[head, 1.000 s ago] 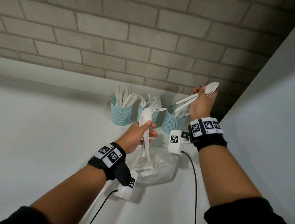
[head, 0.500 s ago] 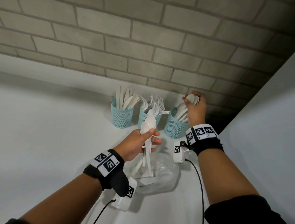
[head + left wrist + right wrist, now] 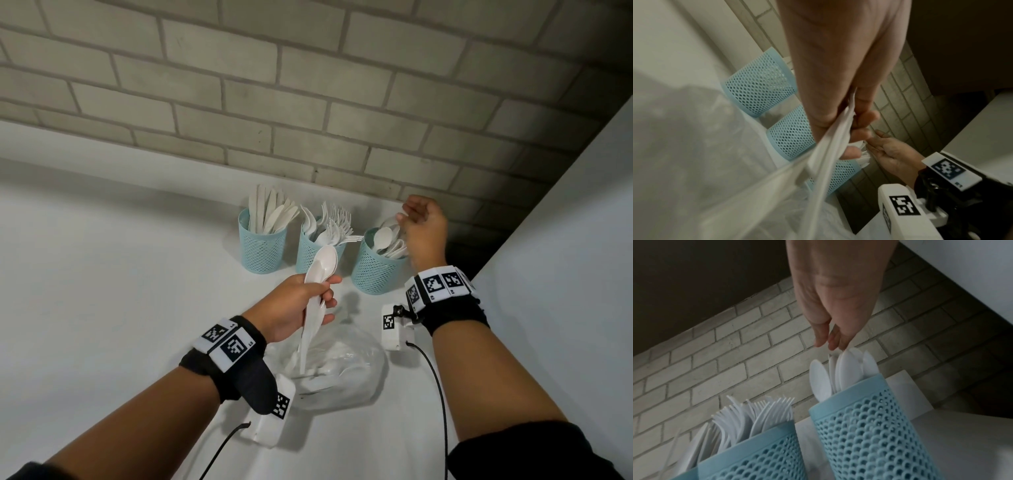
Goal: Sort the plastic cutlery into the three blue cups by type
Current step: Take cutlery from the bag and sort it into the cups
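Left hand (image 3: 294, 308) clamps spoons (image 3: 318, 274); right hand (image 3: 423, 229), fingers loose and empty, above 3 o'clock cup (image 3: 375, 270). Risk: withdrawing wrist tips that cup.

- A wall of pale grey bricks with darker mortar lines (image 3: 308, 85) rises behind.
- A smooth white tabletop (image 3: 102, 274) meets it.
- A plain white side panel (image 3: 565, 257) stands right, with a dark shadowed corner.

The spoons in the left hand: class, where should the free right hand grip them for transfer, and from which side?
Grip the bowls, coming from above-right. They stick up clear of the left hand, whose fingers cover the mid-handles; the right hand hangs nearby.
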Demonstrator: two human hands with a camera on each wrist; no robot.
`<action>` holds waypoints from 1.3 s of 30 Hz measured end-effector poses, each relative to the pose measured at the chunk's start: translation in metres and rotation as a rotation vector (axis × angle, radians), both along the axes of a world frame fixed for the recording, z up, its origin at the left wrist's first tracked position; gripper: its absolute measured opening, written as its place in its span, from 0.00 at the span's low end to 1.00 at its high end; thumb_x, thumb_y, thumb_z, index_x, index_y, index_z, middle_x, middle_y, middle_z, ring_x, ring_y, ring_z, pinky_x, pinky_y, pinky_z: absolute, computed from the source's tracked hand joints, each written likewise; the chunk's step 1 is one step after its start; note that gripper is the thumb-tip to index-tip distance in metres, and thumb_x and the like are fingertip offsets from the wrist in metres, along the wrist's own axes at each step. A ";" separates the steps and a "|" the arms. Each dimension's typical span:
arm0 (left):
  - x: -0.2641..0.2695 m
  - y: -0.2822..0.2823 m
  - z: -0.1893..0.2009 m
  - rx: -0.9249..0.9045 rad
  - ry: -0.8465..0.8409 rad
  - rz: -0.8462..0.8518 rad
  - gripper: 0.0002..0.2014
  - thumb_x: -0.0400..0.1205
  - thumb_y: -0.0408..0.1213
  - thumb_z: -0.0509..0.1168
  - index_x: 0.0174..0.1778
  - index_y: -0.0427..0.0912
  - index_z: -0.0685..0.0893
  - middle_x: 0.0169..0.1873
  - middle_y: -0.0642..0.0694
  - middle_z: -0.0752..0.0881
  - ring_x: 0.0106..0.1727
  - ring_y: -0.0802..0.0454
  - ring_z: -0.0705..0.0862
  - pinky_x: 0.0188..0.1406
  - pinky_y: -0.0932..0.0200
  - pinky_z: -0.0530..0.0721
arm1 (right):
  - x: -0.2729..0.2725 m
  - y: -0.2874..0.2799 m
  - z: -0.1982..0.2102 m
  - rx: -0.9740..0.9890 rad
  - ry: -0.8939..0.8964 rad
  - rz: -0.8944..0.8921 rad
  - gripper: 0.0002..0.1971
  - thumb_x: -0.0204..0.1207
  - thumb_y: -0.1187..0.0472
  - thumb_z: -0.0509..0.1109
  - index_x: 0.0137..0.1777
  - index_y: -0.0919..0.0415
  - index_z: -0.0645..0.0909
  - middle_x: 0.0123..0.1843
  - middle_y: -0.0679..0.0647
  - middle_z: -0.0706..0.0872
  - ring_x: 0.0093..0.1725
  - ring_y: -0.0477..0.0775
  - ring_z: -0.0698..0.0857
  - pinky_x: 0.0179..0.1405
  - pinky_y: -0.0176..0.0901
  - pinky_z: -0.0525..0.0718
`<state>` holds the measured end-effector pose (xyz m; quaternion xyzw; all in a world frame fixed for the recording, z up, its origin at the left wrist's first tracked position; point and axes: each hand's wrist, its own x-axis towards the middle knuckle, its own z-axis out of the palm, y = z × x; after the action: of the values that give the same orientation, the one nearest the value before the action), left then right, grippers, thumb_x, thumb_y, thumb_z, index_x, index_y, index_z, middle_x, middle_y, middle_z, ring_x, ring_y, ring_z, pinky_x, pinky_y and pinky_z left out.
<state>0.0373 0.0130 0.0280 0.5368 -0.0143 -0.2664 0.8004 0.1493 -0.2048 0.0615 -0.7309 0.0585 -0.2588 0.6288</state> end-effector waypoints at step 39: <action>-0.004 -0.001 -0.003 0.170 -0.189 -0.051 0.08 0.82 0.39 0.65 0.54 0.43 0.84 0.37 0.51 0.88 0.43 0.61 0.87 0.45 0.62 0.83 | -0.085 0.066 0.005 -0.266 0.263 0.540 0.04 0.81 0.66 0.64 0.50 0.60 0.81 0.40 0.53 0.84 0.36 0.43 0.84 0.30 0.31 0.84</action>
<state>0.0335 0.0121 0.0254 0.6248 -0.0809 -0.2351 0.7402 0.0645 -0.1384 0.0670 -0.8230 -0.0909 0.0086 0.5607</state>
